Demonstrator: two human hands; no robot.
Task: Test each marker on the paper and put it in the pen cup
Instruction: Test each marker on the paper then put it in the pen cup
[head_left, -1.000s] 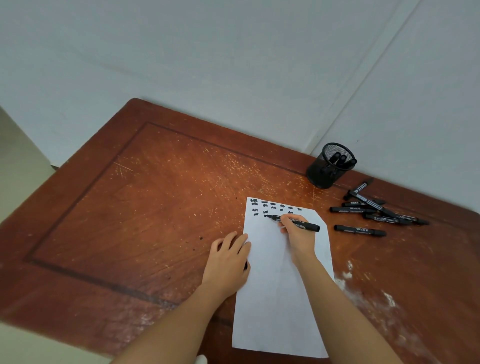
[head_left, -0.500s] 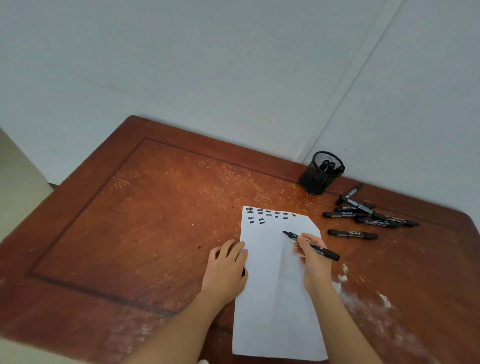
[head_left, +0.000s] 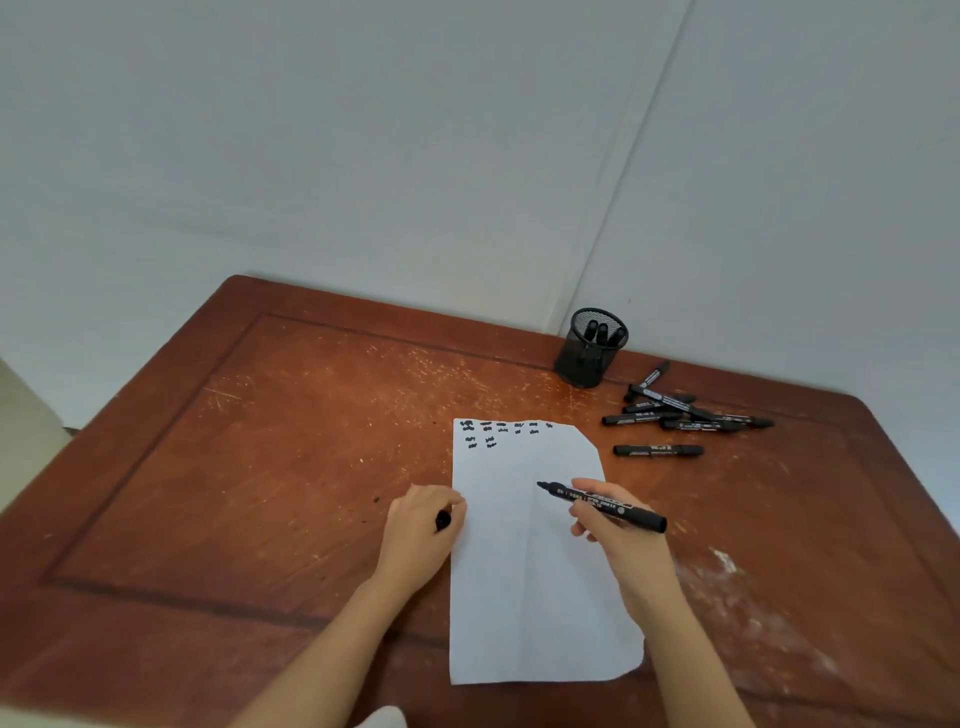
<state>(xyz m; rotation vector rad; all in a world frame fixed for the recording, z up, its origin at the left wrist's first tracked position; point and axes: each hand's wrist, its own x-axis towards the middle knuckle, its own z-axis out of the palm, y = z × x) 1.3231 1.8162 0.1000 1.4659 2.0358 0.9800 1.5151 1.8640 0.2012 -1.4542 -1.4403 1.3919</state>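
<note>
The right hand grips an uncapped black marker above the middle of the paper, its tip clear of the sheet. The marker's long axis runs across the sheet, bare tip toward the left hand, butt end toward the desk's right side. The left hand rests at the paper's left edge, curled around a small black piece, probably the marker's cap. Capping looks like the next step: tip and cap point at each other across the paper's left half, with nothing between them.

The mesh pen cup, already holding a few markers, stands beyond the paper's far right corner against the wall, so the right hand is the nearer one for the drop. A loose pile of markers lies right of the cup, with one single marker between it and the paper. The straight path from paper to cup passes left of these over bare desk.
</note>
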